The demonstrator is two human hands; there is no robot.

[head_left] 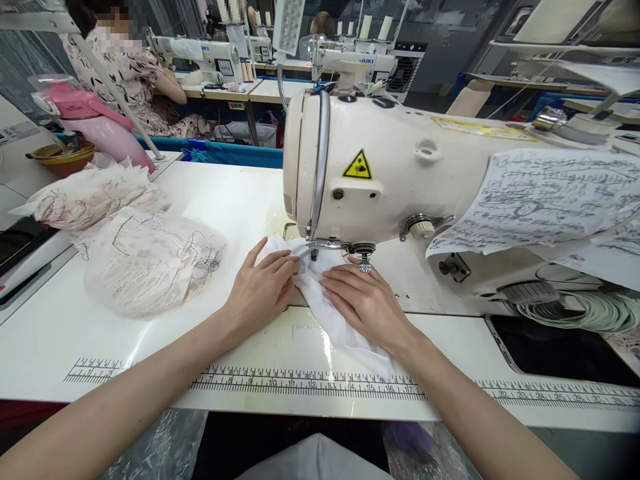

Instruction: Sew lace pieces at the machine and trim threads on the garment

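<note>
A strip of white fabric (334,319) lies on the sewing table and runs under the presser foot (315,252) of a cream sewing machine (400,167). My left hand (260,288) rests flat on the fabric's left side, fingers stretched toward the needle. My right hand (364,300) lies flat on the fabric just right of the foot, fingers together and pointing left. Neither hand grips the cloth; both press it to the table.
A heap of lacy pale pieces (145,263) sits at the left, with another bundle (90,197) behind it. Printed fabric (545,200) drapes over the machine's arm. Ruler markings (310,383) run along the table's front edge. Another person (135,73) sits at a far machine.
</note>
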